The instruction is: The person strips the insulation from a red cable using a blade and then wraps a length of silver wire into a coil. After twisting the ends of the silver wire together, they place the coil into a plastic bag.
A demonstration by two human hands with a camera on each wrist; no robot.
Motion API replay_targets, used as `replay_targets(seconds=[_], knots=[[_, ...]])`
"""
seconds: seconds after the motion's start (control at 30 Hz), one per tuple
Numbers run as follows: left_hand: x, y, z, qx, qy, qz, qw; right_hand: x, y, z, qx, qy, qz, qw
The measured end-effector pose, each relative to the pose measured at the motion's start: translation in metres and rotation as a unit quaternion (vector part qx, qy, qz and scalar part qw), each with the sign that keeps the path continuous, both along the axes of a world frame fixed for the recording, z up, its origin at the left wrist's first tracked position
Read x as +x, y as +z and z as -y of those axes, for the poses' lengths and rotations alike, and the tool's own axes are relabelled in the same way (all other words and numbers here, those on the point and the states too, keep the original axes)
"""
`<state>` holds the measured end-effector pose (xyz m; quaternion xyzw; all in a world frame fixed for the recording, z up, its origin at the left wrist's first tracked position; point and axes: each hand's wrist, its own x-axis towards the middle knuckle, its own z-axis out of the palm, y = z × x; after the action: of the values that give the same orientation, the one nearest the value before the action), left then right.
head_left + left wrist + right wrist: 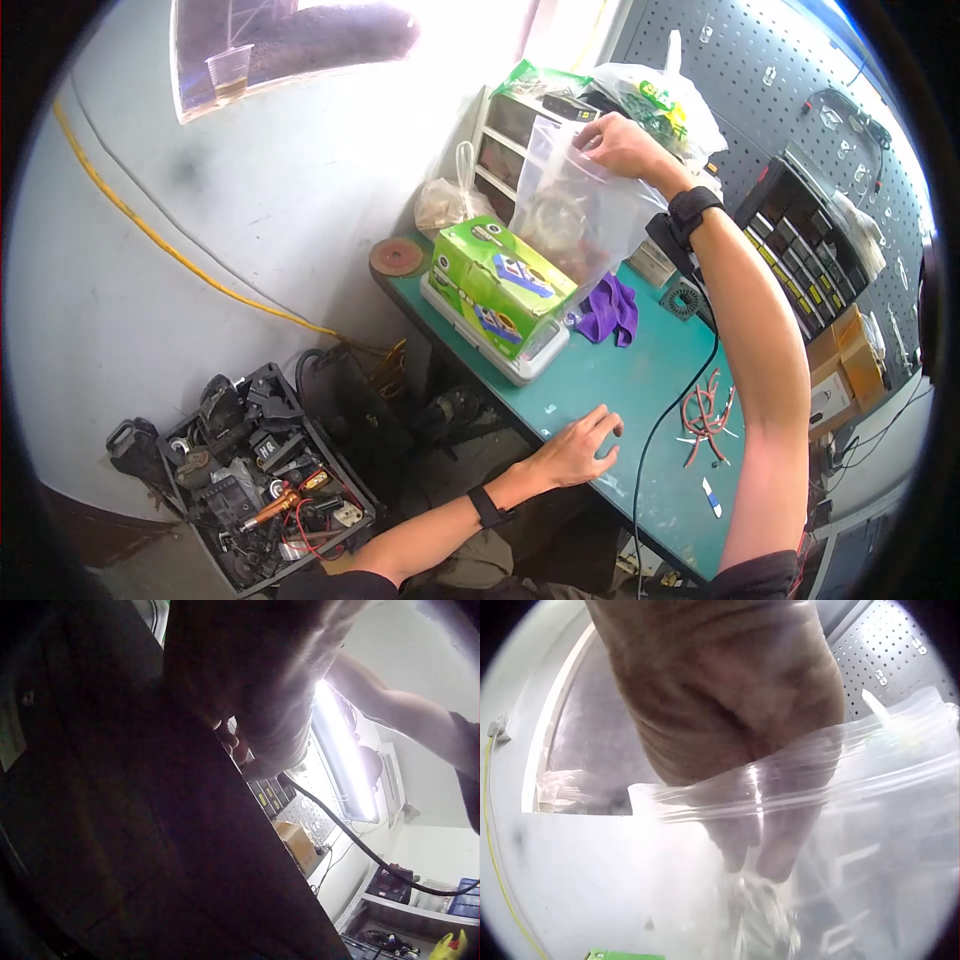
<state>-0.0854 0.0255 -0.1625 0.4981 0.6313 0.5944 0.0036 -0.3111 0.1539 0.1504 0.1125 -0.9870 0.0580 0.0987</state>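
My right hand reaches into the mouth of a clear plastic bag. Through the film of the bag, the right wrist view shows the fingers pointing down, their tips just above crinkled clear plastic. Whether the tips touch it I cannot tell. A green box sits on a grey case in front of the bag. My left hand is at the front edge of the green table, fingers loosely bent and holding nothing; much of the left wrist view is dark.
A purple cloth, small fan, red wires and blue-white cutter lie on the table. A black cable crosses it. Parts organizers stand right, drawers behind. A crate of tools is lower left.
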Motion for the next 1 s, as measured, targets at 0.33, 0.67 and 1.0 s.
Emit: replay_targets(seconds=[0.33, 0.67, 1.0], knots=[[-0.001, -0.002, -0.002, -0.007, 0.000, 0.001, 1.000, 0.061, -0.006, 0.022, -0.051, 0.042, -0.128, 0.990], [-0.001, -0.001, 0.001, 0.016, -0.013, 0.002, 1.000, 0.235, -0.023, -0.009, 0.078, 0.013, -0.210, 0.975], [-0.002, 0.005, 0.001, -0.030, 0.012, 0.003, 0.999, 0.534, -0.127, -0.035, -0.108, -0.334, -0.041, 0.936]])
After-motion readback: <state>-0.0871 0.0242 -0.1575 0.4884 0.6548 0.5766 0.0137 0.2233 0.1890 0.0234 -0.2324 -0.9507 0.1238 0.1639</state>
